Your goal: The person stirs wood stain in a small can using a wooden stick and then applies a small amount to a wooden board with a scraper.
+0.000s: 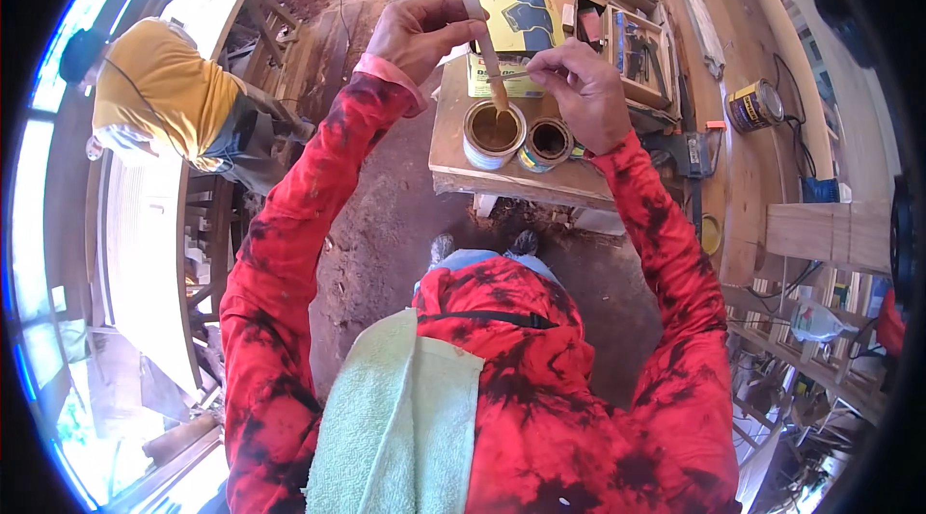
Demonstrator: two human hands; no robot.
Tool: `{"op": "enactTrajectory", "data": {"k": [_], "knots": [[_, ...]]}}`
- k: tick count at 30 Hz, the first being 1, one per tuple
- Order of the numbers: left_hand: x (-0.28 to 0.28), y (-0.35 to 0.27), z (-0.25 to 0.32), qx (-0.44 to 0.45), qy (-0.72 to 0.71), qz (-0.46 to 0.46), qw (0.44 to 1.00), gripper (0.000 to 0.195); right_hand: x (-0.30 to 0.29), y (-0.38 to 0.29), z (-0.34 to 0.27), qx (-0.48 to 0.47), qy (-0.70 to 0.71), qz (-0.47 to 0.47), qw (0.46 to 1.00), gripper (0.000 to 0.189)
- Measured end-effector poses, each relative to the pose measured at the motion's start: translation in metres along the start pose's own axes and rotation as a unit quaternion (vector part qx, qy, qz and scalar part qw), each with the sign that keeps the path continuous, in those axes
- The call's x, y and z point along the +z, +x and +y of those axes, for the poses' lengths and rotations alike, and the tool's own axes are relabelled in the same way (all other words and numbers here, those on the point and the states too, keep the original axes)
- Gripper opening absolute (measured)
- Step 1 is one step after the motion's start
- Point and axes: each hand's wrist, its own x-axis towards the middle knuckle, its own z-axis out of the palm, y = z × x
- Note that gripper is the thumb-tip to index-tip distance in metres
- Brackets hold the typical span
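My left hand [423, 33] pinches the upper part of a thin flat stick [490, 55], which slants downward. Amber paste coats the stick's lower end, and a thin strand trails from it into an open can [483, 157] of brown-amber material. My right hand [582, 91] is to the right of the stick, thumb and fingertips drawn together. Something small and pale shows at those fingertips, but whether they grip it is unclear. Just right of the first can stands a second open can [539, 165], dark inside.
Behind the cans is a yellow power-tool box [510, 4] on the wooden workbench [463, 178]. A wooden tray of tools [636, 55] and a lidded can [754, 107] are at right. At left, a person in a yellow shirt [163, 91] bends over pale boards [145, 225].
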Motion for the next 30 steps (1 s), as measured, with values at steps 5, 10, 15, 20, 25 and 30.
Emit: {"op": "enactTrajectory", "data": {"k": [5,10,15,20,25,30], "knots": [[0.001,0.000,-0.005,0.006,-0.023,-0.006,1.000,0.025,0.000,0.001,0.006,-0.078,-0.045,-0.005,0.996,0.010],[0.005,-0.003,-0.004,-0.002,-0.010,0.013,1.000,0.025,-0.002,-0.002,0.006,-0.083,-0.054,-0.020,0.995,0.010],[0.010,-0.008,-0.003,0.003,-0.008,0.025,1.000,0.024,-0.001,-0.008,0.007,-0.049,0.005,-0.024,0.999,0.010],[0.012,-0.013,-0.001,0.035,0.016,0.036,0.999,0.023,-0.002,-0.009,0.006,-0.001,0.039,-0.038,0.999,0.010],[0.013,-0.013,0.002,0.035,0.015,0.040,0.998,0.022,-0.003,-0.008,0.007,-0.037,-0.017,-0.040,0.998,0.011],[0.013,-0.011,0.008,0.026,0.011,0.046,0.999,0.021,-0.002,-0.009,0.007,-0.032,-0.018,-0.050,0.998,0.011]]}}
